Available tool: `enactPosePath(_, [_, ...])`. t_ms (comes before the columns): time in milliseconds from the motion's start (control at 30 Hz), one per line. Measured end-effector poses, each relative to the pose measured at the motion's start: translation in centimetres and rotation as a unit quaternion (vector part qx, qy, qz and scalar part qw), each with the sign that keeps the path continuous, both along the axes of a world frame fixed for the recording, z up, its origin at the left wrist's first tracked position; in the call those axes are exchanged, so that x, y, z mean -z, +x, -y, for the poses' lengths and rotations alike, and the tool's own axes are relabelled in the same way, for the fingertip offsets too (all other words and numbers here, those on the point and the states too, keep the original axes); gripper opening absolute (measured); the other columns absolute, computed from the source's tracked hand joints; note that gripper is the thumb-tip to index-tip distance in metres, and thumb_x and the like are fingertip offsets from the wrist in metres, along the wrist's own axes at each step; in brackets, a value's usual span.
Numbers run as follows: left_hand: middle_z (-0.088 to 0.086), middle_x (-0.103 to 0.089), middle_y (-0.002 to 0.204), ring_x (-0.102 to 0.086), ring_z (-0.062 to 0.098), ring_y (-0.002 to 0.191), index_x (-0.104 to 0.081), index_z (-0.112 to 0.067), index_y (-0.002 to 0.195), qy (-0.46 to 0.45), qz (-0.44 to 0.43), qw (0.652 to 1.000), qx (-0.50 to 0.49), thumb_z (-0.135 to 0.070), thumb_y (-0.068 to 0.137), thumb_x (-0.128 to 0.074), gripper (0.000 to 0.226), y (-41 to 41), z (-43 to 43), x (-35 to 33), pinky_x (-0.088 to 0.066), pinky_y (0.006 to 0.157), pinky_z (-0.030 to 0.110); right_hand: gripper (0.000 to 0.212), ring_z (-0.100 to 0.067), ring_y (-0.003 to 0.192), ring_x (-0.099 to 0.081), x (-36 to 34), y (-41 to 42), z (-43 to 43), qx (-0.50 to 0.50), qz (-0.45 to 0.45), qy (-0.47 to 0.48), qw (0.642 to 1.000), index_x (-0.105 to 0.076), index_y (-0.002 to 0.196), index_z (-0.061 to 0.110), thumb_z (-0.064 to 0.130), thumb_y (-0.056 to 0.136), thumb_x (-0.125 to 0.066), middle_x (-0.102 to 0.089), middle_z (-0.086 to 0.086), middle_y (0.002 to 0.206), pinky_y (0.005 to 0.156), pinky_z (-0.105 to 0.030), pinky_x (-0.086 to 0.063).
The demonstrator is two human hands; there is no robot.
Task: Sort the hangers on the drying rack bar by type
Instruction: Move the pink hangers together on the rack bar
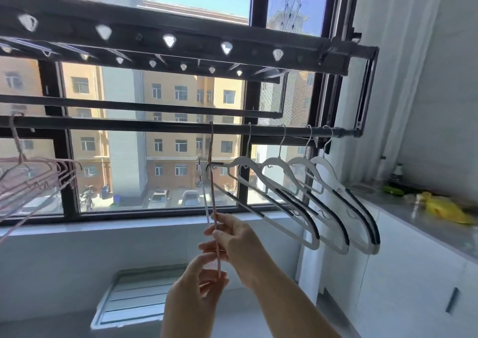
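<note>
Here, the left hand (199, 286) and right hand (234, 242) are pinching a pink hanger (211, 182) hanging on the bar (129, 125), left of white hangers (274, 162).

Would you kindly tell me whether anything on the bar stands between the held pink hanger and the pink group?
Nothing visible does: the bar is bare between the pink hanger and the pink group; the white hangers hang rightward.
</note>
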State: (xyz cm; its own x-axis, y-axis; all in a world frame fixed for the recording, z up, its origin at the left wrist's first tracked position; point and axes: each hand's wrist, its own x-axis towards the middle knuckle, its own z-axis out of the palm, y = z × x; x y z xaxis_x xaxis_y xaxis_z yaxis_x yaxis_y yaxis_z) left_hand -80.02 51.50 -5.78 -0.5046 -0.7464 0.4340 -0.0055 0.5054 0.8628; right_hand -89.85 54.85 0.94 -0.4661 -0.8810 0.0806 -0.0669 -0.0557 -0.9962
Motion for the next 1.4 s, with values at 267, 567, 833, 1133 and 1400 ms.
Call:
enactPosePath(267, [-0.020,-0.070,0.070,-0.067,-0.002,0.066,-0.052,-0.045,0.091,-0.026,0.003,1.000,0.000,0.004,0.064,-0.075,0.060,-1.4,-0.4,0.6,-0.054,0.071,0.017,0.035,-0.005,0.062,-0.066,0.0,-0.7,-0.7,0.019,0.009,0.000,1.000,-0.044,0.129,0.009,0.000,0.096,-0.039,-0.058,-0.003,0.093,0.066,-0.018,-0.056])
enactPosePath(567, [-0.009,-0.072,0.068,-0.066,-0.003,0.066,-0.054,-0.043,0.089,-0.027,-0.008,0.999,0.022,0.001,0.066,-0.075,0.054,-3.1,-1.2,-0.1,-0.048,0.064,0.004,0.040,-0.007,0.066,-0.066,-0.8,-2.3,-1.8,0.038,0.016,-0.004,0.999,-0.043,0.134,0.009,0.000,0.095,-0.040,-0.060,-0.003,0.093,0.068,-0.019,-0.056])
enactPosePath(833, [-0.009,-0.071,0.072,-0.066,-0.004,0.071,-0.054,-0.039,0.095,-0.035,0.007,0.999,0.033,-0.005,0.071,-0.073,0.046,-3.6,-1.8,-0.1,-0.053,0.070,0.013,0.035,-0.011,0.072,-0.066,-0.9,-2.9,-2.5,0.045,0.019,0.001,0.999,-0.048,0.127,0.011,0.001,0.094,-0.042,-0.061,-0.004,0.096,0.072,-0.022,-0.057])
enactPosePath(1133, [-0.019,-0.066,0.077,-0.062,-0.010,0.079,-0.046,-0.051,0.092,-0.052,0.008,0.998,0.035,-0.008,0.068,-0.076,0.058,-3.6,-2.6,0.2,-0.046,0.072,0.003,0.033,-0.012,0.069,-0.066,-0.4,-3.3,-2.7,0.060,-0.003,0.012,0.998,-0.050,0.124,0.011,0.000,0.095,-0.041,-0.062,-0.006,0.095,0.066,-0.021,-0.056])
enactPosePath(1400, [-0.040,-0.057,0.098,-0.057,-0.013,0.089,-0.046,-0.063,0.097,-0.098,-0.010,0.995,0.008,-0.025,0.064,-0.077,0.059,1.3,0.7,-0.8,-0.040,0.075,-0.003,0.040,-0.011,0.112,-0.047,-0.2,-1.3,-3.2,0.269,-0.358,0.064,0.892,-0.043,0.132,0.020,0.022,0.092,-0.048,-0.049,0.001,0.126,0.090,-0.015,-0.035])
